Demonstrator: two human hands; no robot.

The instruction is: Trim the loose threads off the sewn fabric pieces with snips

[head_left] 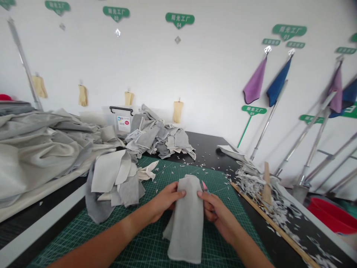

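Observation:
A folded piece of light grey cloth (187,219) hangs upright between my hands, over the green cutting mat (223,208). My left hand (167,199) pinches its left edge near the top, thumb in front and the other fingers partly behind it. On the opposite edge my right hand (213,208) is closed, its thumb against the fabric. A small pink-tipped object (205,186) sticks up at my right hand; its kind is unclear, and its lower part is hidden by the fingers. To the left, a stack of cut grey cloth pieces (107,173) overlaps the mat.
A large heap of grey fabric (41,149) covers the left side. Behind the mat lies a pile of cloth pieces (158,136) beside a clear storage box (122,121). At right are wooden strips (267,219), fabric scraps (281,216) and a red basin (331,214).

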